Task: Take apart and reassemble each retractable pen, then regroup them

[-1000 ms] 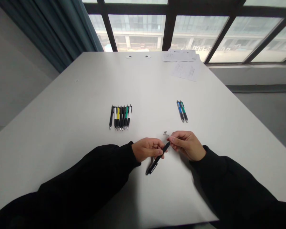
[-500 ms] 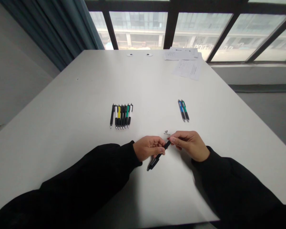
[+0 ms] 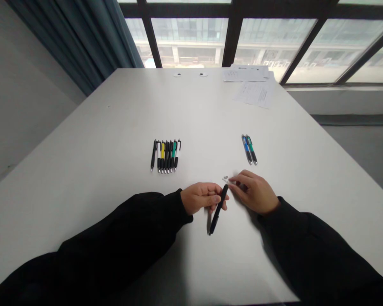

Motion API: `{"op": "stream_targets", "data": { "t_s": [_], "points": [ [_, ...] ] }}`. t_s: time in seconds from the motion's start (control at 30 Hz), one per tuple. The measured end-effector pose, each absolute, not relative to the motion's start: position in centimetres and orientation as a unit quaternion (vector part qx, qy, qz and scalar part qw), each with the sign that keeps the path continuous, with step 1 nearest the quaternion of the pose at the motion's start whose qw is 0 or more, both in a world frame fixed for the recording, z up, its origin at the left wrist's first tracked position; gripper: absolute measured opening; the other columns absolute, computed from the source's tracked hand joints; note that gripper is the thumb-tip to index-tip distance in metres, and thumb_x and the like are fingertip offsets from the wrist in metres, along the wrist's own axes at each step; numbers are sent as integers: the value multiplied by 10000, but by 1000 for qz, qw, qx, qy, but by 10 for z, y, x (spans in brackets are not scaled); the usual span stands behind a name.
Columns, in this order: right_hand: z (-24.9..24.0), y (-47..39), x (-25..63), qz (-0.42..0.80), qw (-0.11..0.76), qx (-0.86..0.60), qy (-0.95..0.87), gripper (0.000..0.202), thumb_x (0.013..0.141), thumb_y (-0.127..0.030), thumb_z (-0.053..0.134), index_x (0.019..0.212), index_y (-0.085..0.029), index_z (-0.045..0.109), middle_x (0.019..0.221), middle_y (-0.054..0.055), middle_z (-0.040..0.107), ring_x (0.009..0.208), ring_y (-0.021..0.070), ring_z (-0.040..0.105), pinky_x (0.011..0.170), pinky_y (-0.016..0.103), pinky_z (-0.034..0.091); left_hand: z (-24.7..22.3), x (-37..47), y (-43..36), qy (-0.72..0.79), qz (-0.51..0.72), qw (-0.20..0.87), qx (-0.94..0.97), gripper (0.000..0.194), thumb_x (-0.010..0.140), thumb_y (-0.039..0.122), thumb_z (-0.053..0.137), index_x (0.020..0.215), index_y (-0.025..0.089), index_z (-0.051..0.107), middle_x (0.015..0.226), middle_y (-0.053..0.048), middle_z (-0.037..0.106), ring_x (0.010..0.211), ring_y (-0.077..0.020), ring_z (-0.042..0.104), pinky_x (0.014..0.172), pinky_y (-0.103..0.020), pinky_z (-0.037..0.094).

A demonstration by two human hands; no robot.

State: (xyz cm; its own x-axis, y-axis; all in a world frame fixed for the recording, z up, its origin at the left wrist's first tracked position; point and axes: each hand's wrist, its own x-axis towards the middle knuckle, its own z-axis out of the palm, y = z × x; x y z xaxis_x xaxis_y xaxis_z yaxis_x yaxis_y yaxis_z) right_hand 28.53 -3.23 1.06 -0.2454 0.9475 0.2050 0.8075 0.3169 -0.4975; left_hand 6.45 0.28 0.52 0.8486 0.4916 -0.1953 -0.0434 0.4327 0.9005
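A black pen [image 3: 217, 214] is held between the thumb and fingers of my left hand [image 3: 203, 198], tilted, its upper end pointing away from me. Just right of that end is my right hand [image 3: 254, 192], its thumb and index finger brought close together by small parts [image 3: 225, 178] on the white table. What those fingertips hold, if anything, is too small to make out. Beyond my left hand lies a row of several pens [image 3: 166, 156], black, white, yellow and green.
A blue pen [image 3: 247, 149] and a green pen [image 3: 252, 150] lie side by side to the right. Papers [image 3: 250, 85] rest at the far edge of the table [image 3: 130, 127], near two small white ovals [image 3: 203, 75]. A window and a curtain [image 3: 83, 42] stand behind.
The black pen has turned to a steeper angle in my left hand. My right fingertips have come off its end and moved slightly away, near the small parts. The view has shifted slightly.
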Motion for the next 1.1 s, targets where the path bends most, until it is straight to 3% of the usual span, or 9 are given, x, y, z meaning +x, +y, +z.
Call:
{"op": "stream_targets", "data": {
  "t_s": [0.17,0.37,0.53,1.1],
  "points": [
    [14,-35,278,145,219,-543,-797,176,913,-266,503,873,-171,645,821,65,602,659,147,529,626,280,406,5,63,3,223,156,816,510,415,778,445,713,965,85,622,821,-108,684,558,-75,531,547,-204,452],
    [17,-39,293,365,353,-552,-662,210,905,-333,520,748,-193,517,601,-21,479,525,109,406,500,248,338,7,59,4,232,129,813,518,428,789,457,697,992,86,632,794,-93,678,545,-77,529,539,-206,450],
    [22,-42,300,476,373,-532,-592,319,915,-423,512,698,-189,514,542,-29,479,442,88,377,425,238,284,11,56,4,233,110,805,535,416,807,453,678,1000,85,655,776,-85,678,542,-71,514,527,-188,416],
    [21,-45,296,515,356,-523,-579,364,904,-471,523,671,-191,517,506,-32,471,426,88,363,396,228,257,12,56,4,232,98,807,534,387,813,429,676,999,90,678,755,-72,673,529,-67,490,501,-180,378]
  ]
}}
